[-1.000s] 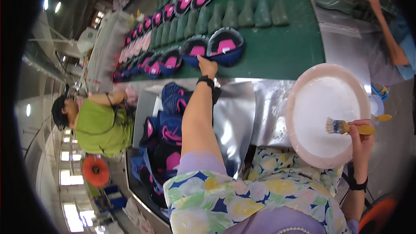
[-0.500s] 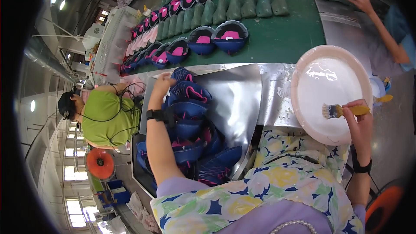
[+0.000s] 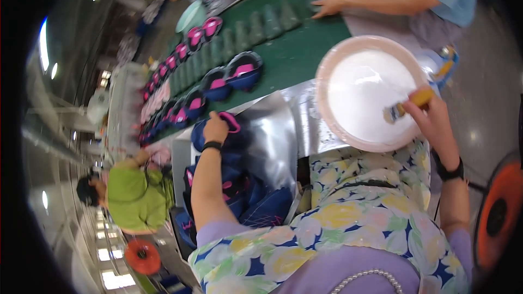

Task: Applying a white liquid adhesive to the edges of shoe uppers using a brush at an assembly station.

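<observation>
My left hand (image 3: 216, 129) is closed on a blue shoe upper (image 3: 199, 135) with a pink-edged collar, over a metal-lined bin (image 3: 280, 125). More blue uppers (image 3: 267, 207) lie heaped in that bin below my wrist. My right hand (image 3: 436, 122) grips a paintbrush (image 3: 419, 99) by its yellow handle. Its pale bristles point down-left over the white liquid (image 3: 357, 92) in a round pink basin (image 3: 327, 111); whether they touch the liquid I cannot tell.
A green conveyor (image 3: 299, 57) carries rows of blue-and-pink uppers (image 3: 244, 71) and dark green shoe lasts (image 3: 257, 28). A co-worker's hand (image 3: 329, 7) reaches over its far right end. A person in green (image 3: 136, 196) sits at left. An orange fan (image 3: 496, 218) stands at right.
My left hand has closed on an upper and lifted it slightly from the heap. The brush stays over the basin, its handle tilted more upward. The view has shifted, and the co-worker reaches to the lasts.
</observation>
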Motion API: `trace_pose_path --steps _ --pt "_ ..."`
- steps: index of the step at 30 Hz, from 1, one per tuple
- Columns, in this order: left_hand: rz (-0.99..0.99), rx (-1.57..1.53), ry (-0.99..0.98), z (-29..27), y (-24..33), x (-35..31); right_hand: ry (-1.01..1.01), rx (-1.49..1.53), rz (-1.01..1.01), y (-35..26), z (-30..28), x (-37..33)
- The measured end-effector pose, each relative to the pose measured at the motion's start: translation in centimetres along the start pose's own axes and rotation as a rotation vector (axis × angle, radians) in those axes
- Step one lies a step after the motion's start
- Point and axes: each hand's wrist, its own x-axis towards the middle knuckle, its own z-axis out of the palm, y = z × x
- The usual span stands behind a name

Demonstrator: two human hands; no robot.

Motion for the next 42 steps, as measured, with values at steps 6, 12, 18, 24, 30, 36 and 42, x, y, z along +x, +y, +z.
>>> trace_pose_path --steps 6,12,18,24,30,36,42 --pt "0.275 -0.405 0.666 -10.0 0.5 -1.5 -0.101 0.05 -0.065 0.5 2.4 4.6" --pt "0.239 -1.384 0.12 -13.2 3.2 -1.8 -0.499 0.053 -0.2 -2.0 7.2 5.4" --pt "0.308 -1.667 -0.105 -10.9 8.4 -5.1 -0.422 -0.258 -0.237 1.2 3.8 5.7" --pt "0.428 -1.949 -0.487 -8.9 16.5 -4.2 -0.139 0.154 -0.322 -1.9 -0.1 8.7" --pt "0.772 -2.021 -1.265 -9.4 20.6 -3.4 -0.243 0.149 -0.361 -4.1 -0.3 9.9" --pt "0.762 -1.924 -1.199 -7.6 25.0 -4.2 0.024 0.063 -0.252 -3.1 0.7 7.6" --pt "0.739 -1.849 -1.153 -5.9 27.3 -4.9 0.138 0.353 0.108 -3.8 3.4 5.9"
